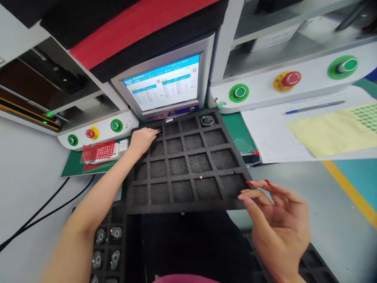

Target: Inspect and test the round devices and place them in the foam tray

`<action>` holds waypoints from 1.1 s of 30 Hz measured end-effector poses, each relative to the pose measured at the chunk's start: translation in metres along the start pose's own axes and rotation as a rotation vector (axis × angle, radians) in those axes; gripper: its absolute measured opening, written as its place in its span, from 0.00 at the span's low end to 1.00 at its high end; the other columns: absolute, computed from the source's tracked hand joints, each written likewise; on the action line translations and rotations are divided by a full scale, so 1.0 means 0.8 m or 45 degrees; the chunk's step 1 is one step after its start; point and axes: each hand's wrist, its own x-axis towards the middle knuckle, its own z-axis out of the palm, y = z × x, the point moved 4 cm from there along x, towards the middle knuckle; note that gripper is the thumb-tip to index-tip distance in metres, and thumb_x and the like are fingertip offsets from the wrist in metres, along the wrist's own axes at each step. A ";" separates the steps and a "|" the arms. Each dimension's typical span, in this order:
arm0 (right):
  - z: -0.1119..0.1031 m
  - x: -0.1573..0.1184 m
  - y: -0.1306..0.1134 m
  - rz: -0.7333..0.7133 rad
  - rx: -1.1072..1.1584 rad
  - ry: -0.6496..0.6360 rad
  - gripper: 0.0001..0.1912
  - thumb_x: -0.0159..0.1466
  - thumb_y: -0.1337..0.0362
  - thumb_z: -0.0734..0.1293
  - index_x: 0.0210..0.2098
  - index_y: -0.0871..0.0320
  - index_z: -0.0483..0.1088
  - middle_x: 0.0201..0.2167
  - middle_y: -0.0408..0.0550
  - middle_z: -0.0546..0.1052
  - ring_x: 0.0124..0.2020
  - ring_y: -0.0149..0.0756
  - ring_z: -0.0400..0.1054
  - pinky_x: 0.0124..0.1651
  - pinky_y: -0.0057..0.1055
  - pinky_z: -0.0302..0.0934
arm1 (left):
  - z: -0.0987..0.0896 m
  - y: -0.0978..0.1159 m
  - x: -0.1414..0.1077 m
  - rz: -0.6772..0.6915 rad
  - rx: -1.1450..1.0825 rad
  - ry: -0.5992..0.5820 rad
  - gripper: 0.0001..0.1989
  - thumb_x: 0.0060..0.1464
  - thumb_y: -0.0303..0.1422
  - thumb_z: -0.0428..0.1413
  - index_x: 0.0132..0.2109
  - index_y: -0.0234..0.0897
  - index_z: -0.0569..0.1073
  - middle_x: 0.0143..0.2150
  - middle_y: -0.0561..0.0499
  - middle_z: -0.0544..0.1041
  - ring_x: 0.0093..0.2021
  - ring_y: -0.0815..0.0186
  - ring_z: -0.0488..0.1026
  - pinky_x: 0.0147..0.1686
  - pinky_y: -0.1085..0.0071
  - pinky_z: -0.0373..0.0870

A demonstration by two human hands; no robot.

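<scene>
Two big machines stand on the far side, a left machine (63, 139) and a right machine (259, 96). On the near side of them lies a big black tray (188, 206) with rows of square pockets, its long side running from left to right. A lit screen (165, 84) stands past its far edge. Low down on the near left is a lower tray (122, 251) with grey parts (116, 232) in it. White papers (265, 133) lie to the right.

The right hand (279, 224) is by the near right corner of the black tray. It is half open, with the pointer finger out and the thumb close to the next finger. I see nothing held in it. The left hand (144, 139) reaches over to the far left part of the tray, with its fingers bent down close together.

A round part (207, 120) with a green dot sits in the far right pocket, to the right of the left hand. The small dark part (159, 131) is in the far row, right at the left fingertips. So the left hand is the nearer one, and the right hand is well apart from it. The fingers hide much of this part, so I cannot tell which way its long side points, or if the hand grips it or just touches it
</scene>
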 end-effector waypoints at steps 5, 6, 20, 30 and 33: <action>0.008 -0.009 -0.001 -0.101 -0.011 -0.103 0.21 0.60 0.73 0.73 0.50 0.53 0.68 0.45 0.47 0.75 0.30 0.30 0.74 0.40 0.33 0.70 | -0.012 0.000 -0.024 0.028 -0.069 -0.037 0.16 0.67 0.32 0.52 0.57 0.35 0.78 0.61 0.42 0.77 0.61 0.53 0.75 0.61 0.56 0.70; 0.008 -0.012 -0.002 -0.158 -0.022 -0.125 0.23 0.60 0.75 0.73 0.52 0.53 0.68 0.46 0.47 0.75 0.30 0.31 0.75 0.39 0.33 0.70 | -0.018 0.000 -0.041 0.022 -0.089 0.002 0.18 0.66 0.33 0.53 0.59 0.33 0.76 0.64 0.40 0.75 0.63 0.52 0.73 0.63 0.54 0.68; 0.105 0.030 0.006 -0.068 -0.316 -1.250 0.20 0.62 0.66 0.72 0.51 0.53 0.64 0.40 0.47 0.77 0.27 0.34 0.73 0.33 0.35 0.71 | 0.032 0.084 -0.410 -0.876 -0.829 0.358 0.11 0.62 0.33 0.53 0.42 0.40 0.81 0.44 0.45 0.85 0.45 0.58 0.83 0.51 0.61 0.79; 0.298 0.089 0.128 -0.266 -0.821 -1.243 0.33 0.40 0.60 0.86 0.33 0.53 0.61 0.50 0.66 0.68 0.61 0.62 0.62 0.63 0.56 0.55 | 0.166 0.163 -0.524 -1.853 -1.437 0.174 0.10 0.60 0.30 0.53 0.42 0.38 0.80 0.44 0.45 0.84 0.46 0.58 0.81 0.52 0.60 0.77; 0.297 0.102 0.141 -0.419 -0.948 -1.130 0.31 0.47 0.56 0.85 0.38 0.55 0.64 0.54 0.70 0.67 0.62 0.63 0.62 0.63 0.57 0.57 | 0.220 0.133 -0.486 -1.906 -1.607 0.165 0.09 0.66 0.34 0.55 0.46 0.34 0.77 0.46 0.44 0.81 0.48 0.60 0.79 0.54 0.56 0.75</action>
